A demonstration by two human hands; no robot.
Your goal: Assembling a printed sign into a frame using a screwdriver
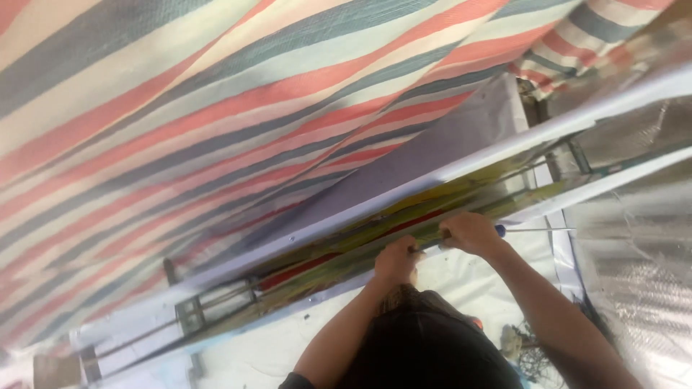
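Observation:
My right hand is closed around a thin tool with a blue collar and a long metal shaft that points right. My left hand is fisted just left of it, pinching the end of a short dark piece that runs between the two hands. Both hands press against a long slanted strip of yellow, green and red sheet. The strip lies between a white rail and a lower white edge.
A red, blue and white striped tarp fills the upper left. Silver foil sheeting covers the right side. A rusty metal frame sits under the rail at lower left. A dark rounded shape lies between my forearms.

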